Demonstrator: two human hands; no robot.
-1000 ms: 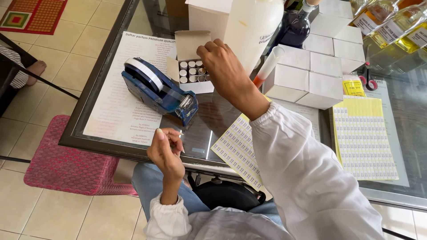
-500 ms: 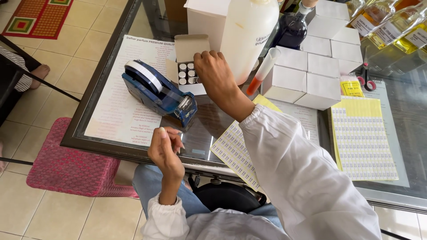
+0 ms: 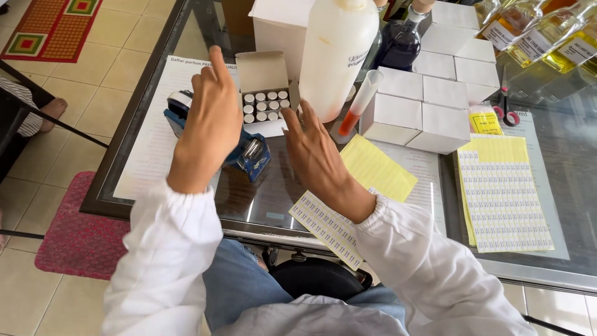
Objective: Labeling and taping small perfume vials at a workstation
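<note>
both hands (image 3: 267,134) hover open over the box of vials (image 3: 266,104).

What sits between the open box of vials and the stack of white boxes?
In the head view, a large white bottle stands between the open box of vials and white boxes.

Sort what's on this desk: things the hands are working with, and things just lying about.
In hand: left hand, right hand, open box of small vials, blue tape dispenser.

Lying about: big white bottle, white boxes, yellow label sheets, oil bottles.
</note>
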